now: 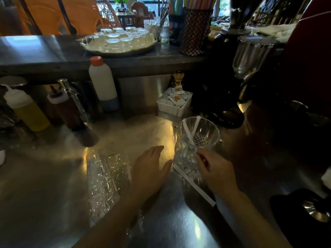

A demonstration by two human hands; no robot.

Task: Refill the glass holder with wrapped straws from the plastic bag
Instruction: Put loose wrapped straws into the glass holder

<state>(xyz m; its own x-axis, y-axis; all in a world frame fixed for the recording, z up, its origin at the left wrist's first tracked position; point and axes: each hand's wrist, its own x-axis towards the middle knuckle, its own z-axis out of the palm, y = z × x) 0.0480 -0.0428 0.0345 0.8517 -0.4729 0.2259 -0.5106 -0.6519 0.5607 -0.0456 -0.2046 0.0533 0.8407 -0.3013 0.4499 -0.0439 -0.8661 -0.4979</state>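
Note:
A cut-glass holder [197,140] stands on the steel counter with two white wrapped straws [189,133] leaning crossed inside it. One more wrapped straw [195,187] lies flat on the counter by the holder's base. A clear crinkled plastic bag [105,178] lies flat to the left. My left hand [152,167] rests open, palm down, between the bag and the holder. My right hand [215,169] sits against the holder's lower right side, fingers curled at the glass; whether it grips the glass or a straw is unclear.
White bottle with an orange cap [103,83], squeeze bottles [26,111] and a pump dispenser [71,102] stand at the back left. A white box of sachets [173,104] sits behind the holder. A dark grinder [238,77] stands at the right. Tray of glasses [118,42] on the upper ledge.

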